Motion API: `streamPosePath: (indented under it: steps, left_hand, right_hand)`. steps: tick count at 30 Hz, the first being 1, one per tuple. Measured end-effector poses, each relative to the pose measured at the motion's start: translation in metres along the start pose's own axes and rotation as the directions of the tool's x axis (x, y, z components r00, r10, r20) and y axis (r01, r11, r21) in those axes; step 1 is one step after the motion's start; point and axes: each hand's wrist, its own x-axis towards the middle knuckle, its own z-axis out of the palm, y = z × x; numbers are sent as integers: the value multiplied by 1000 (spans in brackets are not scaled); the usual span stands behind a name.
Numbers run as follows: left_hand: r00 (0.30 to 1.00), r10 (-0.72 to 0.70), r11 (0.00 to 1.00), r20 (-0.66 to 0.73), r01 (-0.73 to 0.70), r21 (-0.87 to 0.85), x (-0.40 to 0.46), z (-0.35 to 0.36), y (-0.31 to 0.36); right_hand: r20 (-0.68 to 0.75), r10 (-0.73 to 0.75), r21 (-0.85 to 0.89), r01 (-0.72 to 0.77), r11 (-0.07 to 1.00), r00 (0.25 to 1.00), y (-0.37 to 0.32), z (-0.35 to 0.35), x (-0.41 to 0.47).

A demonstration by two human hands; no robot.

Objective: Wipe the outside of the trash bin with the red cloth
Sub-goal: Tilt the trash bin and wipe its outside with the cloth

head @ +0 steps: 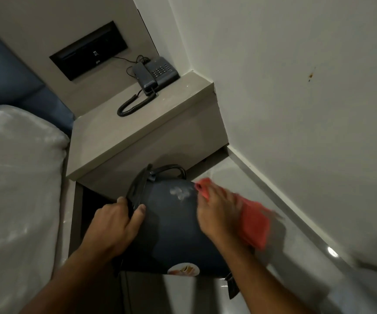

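A dark blue trash bin (171, 227) is tipped on its side low in the view, its black rim and handle turned toward the nightstand. My left hand (112, 223) grips the black rim at the bin's left. My right hand (217, 214) presses the red cloth (254, 223) against the bin's right side; the cloth is blurred. A pale smudge (180, 192) shows on the bin's upper wall, and a round sticker (184, 269) sits near its lower edge.
A grey nightstand (142, 137) stands just behind the bin with a dark corded telephone (155, 72) on top. A bed with white bedding (17, 189) fills the left. A white wall (307, 87) and its skirting close off the right; glossy floor (296, 268) lies below.
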Motion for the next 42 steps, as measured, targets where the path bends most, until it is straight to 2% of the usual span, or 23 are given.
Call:
streamPosePath:
  steps: [2,4,7,8,9,10,12,13,14,15,16,20,22,25,26,28,29,31,32,34,37,39,42]
  left_hand:
    - [1000,-3,1000,13,3,10,7,1,7]
    - [1000,-13,999,-4,13,53,10,2,13]
    - [999,-41,996,18,39,84,6,0,11]
    - [998,-49,995,42,46,84,4,-1,9]
    - [997,-54,996,62,50,79,3,-1,7]
    - [996,-51,997,74,46,68,3,-2,6]
    - [997,-31,998,65,26,65,4,-2,12]
    - [998,-27,996,52,23,85,4,-4,15]
    - [999,-29,994,33,25,104,6,-5,20]
    - [999,-30,992,15,28,120,7,-5,25]
    - [1000,-30,991,-3,30,128,10,-6,29]
    - [999,-17,989,-45,24,145,26,-7,50]
    - [999,-32,992,-37,36,123,26,-8,52]
    - [999,-25,993,-42,29,113,22,-9,43]
    - [999,-5,991,-50,11,130,22,-9,39]
    - [997,58,992,-41,-53,114,24,-9,33]
    - [995,100,994,-8,-100,48,24,-9,31]
    - [965,219,960,143,-187,-207,19,-12,23]
    - [930,300,921,212,-224,-319,16,-11,19]
    - [880,376,899,290,-272,-342,12,-9,7]
    - [916,330,934,226,-281,-222,11,-4,-6]
    - [936,325,926,132,-286,-248,10,-6,-2]
    - [954,296,930,41,-278,-240,8,-10,14]
  right_hand:
    - [-24,-168,86,169,982,986,-43,6,-3]
    - [-93,-289,71,296,953,953,-60,15,-19]
    - [-32,-558,12,558,830,829,-11,17,-36]
    - [10,-599,-18,599,800,800,19,14,-37]
    - [39,-583,-58,585,809,811,48,13,-35]
    - [39,-504,-100,506,857,863,74,10,-30]
    - [43,-174,-25,175,984,984,105,-4,-13]
    - [67,3,62,-7,998,998,106,-9,-3]
    - [74,96,106,-103,989,993,98,-12,8]
    - [65,98,113,-105,988,993,80,-14,15]
    - [31,42,85,-45,995,999,58,-12,18]
    - [-189,-249,-16,250,968,950,-35,19,-16]
    - [-166,-351,4,357,934,922,-37,27,-47]
    - [-106,-488,-94,480,872,866,22,25,-65]
    - [-109,-455,-142,439,887,884,45,23,-63]
    - [-154,-226,-152,203,967,962,79,14,-48]
    - [-162,-72,-105,56,993,984,87,7,-36]
    - [-137,143,16,-142,990,980,86,-7,-11]
    - [-146,200,82,-189,979,969,80,-14,-2]
    - [-160,229,177,-200,964,960,65,-19,5]
    - [-212,16,159,19,987,977,35,-9,-9]
    - [-257,-168,177,217,960,952,10,-1,-23]
    - [-209,-369,129,399,908,906,-8,7,-33]
